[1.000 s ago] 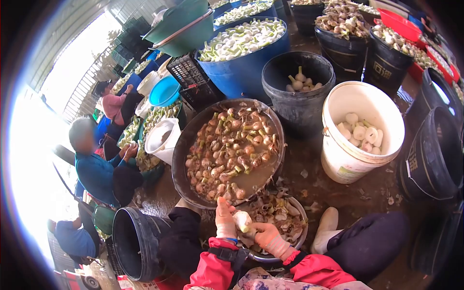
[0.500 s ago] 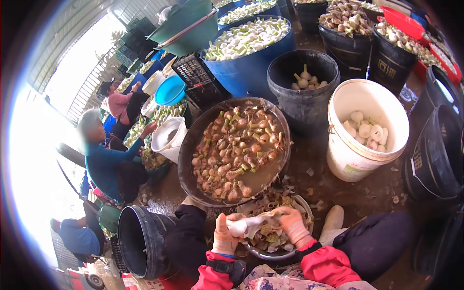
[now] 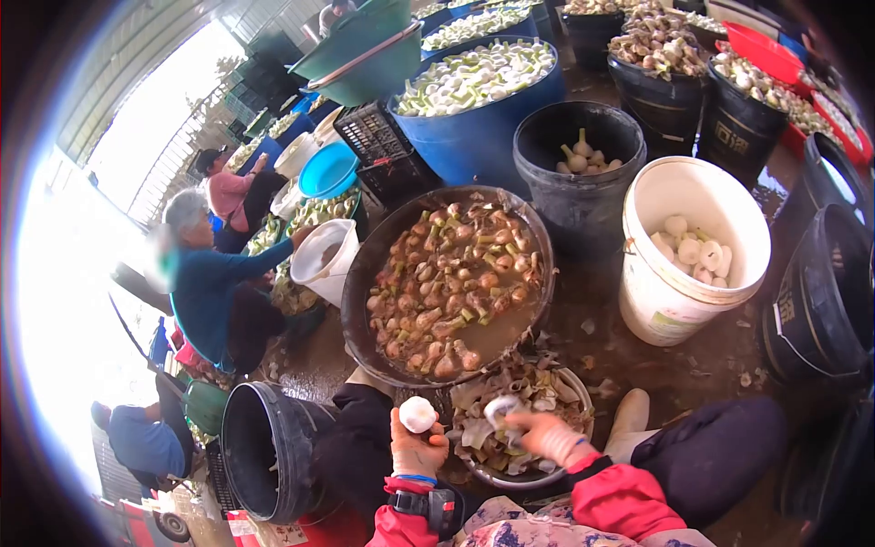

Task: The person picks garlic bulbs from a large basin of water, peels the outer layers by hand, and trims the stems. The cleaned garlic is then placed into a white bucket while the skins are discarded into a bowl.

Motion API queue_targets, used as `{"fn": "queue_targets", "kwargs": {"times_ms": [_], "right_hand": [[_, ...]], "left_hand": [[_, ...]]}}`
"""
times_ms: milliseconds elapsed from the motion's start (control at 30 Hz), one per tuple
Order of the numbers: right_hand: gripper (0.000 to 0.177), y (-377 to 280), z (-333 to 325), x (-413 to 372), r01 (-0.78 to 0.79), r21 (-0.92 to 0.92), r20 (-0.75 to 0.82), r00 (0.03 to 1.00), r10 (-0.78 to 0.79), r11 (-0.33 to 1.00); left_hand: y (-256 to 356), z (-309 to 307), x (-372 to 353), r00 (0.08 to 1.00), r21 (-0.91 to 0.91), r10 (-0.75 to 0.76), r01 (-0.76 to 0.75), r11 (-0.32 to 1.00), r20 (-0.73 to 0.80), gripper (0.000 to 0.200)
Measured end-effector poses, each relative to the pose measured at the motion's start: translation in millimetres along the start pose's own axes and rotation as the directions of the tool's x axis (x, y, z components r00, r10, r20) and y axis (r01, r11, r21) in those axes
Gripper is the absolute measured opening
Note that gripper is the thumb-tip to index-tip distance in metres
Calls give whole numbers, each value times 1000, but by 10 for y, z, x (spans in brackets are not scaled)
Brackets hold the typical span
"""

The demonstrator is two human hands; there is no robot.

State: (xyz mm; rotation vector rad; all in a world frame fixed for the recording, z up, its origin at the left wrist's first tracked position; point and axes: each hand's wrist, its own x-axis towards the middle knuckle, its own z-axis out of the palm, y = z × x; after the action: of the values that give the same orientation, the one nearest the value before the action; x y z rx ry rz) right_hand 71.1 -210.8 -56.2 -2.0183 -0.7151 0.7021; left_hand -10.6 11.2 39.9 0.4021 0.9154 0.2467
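In my left hand (image 3: 417, 453) a white peeled garlic bulb (image 3: 418, 415) is held upright by closed fingers. My right hand (image 3: 547, 436) is closed on a pale, motion-blurred piece (image 3: 503, 412) that I cannot make out. It hovers over a bowl (image 3: 583, 394) heaped with garlic skins and trimmings (image 3: 524, 401). Just beyond both hands, a wide dark basin (image 3: 355, 314) holds brownish water and many unpeeled garlic bulbs (image 3: 447, 273) with cut stems.
To the right stands a white bucket (image 3: 652, 301) with peeled bulbs; behind it, a black bucket (image 3: 570, 196) holds more. A black bucket (image 3: 273, 456) leans at my left. Blue tubs (image 3: 474, 137) of garlic stand farther back. A person in a teal top (image 3: 214, 292) works at left.
The long white strip that stretched between my hands is gone from there. My hands are now apart, the round bulb showing in the left and a blurred pale piece in the right.
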Motion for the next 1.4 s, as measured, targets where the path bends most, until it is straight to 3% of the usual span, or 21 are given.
{"fn": "queue_targets", "kwargs": {"times_ms": [67,233,267,300,367,433,533,600,667,733,800,833,867,900,933,967,1033,1167,1233,1333,1400], "right_hand": [[40,-207,-34,-36,-123,-34,189,974,127,992],[50,-291,-2,10,-173,24,232,959,162,985],[50,-246,72,4,-139,84,193,974,121,987],[54,-219,108,78,-241,73,304,930,208,968],[53,-332,52,103,-286,-32,317,906,281,958],[53,-268,152,196,-310,-100,336,884,325,946],[48,-194,135,185,-268,44,270,931,247,962],[45,-143,155,172,-231,151,225,955,194,961],[37,-143,131,155,-218,268,178,968,174,938],[37,-203,-19,183,-329,220,281,923,263,918],[36,-148,-20,195,-332,274,303,920,247,903],[36,-78,54,194,-268,360,233,953,192,894],[37,-28,114,194,-200,438,158,977,144,877],[37,3,162,195,-179,511,101,984,148,841],[37,-27,111,215,-184,510,113,983,147,840],[37,-79,16,230,-250,480,135,968,211,841],[38,-82,-11,291,-306,441,128,952,279,844],[38,-121,-149,335,-467,466,262,884,388,752],[38,-57,-36,320,-295,547,82,950,301,784],[35,-38,-46,281,-234,615,-8,953,303,753],[31,-115,-197,284,-297,633,21,930,367,715]], "left_hand": [[-165,180,0,1000,51,21,-20,999,-18,44],[-499,775,151,942,206,-83,14,978,326,28],[-594,934,220,931,218,-108,32,975,348,28],[-698,1168,259,933,250,-84,-7,968,350,27],[-890,1745,215,911,334,-91,-54,941,402,21],[-1035,2380,1,782,378,-160,-103,920,602,23],[-994,3072,-340,480,365,-264,-127,922,836,25],[-830,3108,-155,499,320,-150,-277,906,854,24],[-537,2941,272,619,416,-104,-383,825,778,26],[-234,2558,846,786,610,-159,-317,727,597,30],[-82,2208,1333,976,950,-49,-193,245,210,33],[90,1728,1958,713,638,-193,-694,-334,674,37],[234,1345,2443,319,-132,-573,-782,-609,755,42],[181,1367,2338,677,231,-474,-680,-696,563,46],[58,1425,2179,904,520,-356,-427,-740,236,52],[-47,1458,2142,906,526,-354,-422,-738,231,52],[-198,1510,2146,924,301,-286,-205,-931,-255,62],[-223,1382,2179,937,440,-320,-229,-868,-144,65],[-147,1405,2115,934,513,-332,-221,-829,-134,62],[-1,1441,1753,939,738,-320,-125,-663,-128,47],[125,1272,1574,912,993,-394,-100,64,117,37]]}}
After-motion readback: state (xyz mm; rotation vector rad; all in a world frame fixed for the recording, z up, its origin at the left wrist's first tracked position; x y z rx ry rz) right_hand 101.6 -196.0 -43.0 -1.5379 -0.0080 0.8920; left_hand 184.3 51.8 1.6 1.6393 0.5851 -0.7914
